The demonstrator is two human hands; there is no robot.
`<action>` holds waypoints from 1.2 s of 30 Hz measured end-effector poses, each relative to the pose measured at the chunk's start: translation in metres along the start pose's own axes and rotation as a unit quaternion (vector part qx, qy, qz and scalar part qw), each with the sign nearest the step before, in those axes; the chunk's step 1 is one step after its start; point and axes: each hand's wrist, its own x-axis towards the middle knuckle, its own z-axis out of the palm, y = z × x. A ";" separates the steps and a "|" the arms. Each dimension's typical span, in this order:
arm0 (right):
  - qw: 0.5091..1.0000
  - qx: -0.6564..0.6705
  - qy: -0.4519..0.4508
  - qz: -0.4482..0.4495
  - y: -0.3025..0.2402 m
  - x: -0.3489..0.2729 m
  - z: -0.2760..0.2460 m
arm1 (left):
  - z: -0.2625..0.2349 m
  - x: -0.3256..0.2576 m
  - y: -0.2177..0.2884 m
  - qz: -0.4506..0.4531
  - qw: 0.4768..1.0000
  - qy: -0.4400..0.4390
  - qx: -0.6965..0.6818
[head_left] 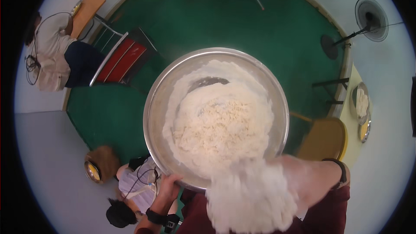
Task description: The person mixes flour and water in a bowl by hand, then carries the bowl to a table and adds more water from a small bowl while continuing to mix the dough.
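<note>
A wide steel bowl [149, 104] sits in front of me, its near rim by my lap. Inside lies a crumbly pale flour mixture [221, 123], lumpier in the middle and powdery around the sides. At the near left edge my left hand [170, 185] is closed on the bowl's rim. My right hand [253, 195] is raised over the near right rim, thickly coated in white floury dough. Its fingers are buried in that coating and smeared by motion, so whether they grip a lump cannot be made out.
Left, a person [52, 56] sits at a wooden table [89, 11] near a red chair [121, 60]. Another person [138, 186] is at lower left, beside a stool [108, 160] with a bowl. A yellow chair [325, 138], a table [353, 86] with bowls and a fan [372, 19] stand right.
</note>
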 end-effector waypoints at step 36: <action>0.750 -0.563 -0.311 0.159 0.209 0.551 -0.444 | 0.229 0.399 0.476 0.195 0.961 0.064 -0.185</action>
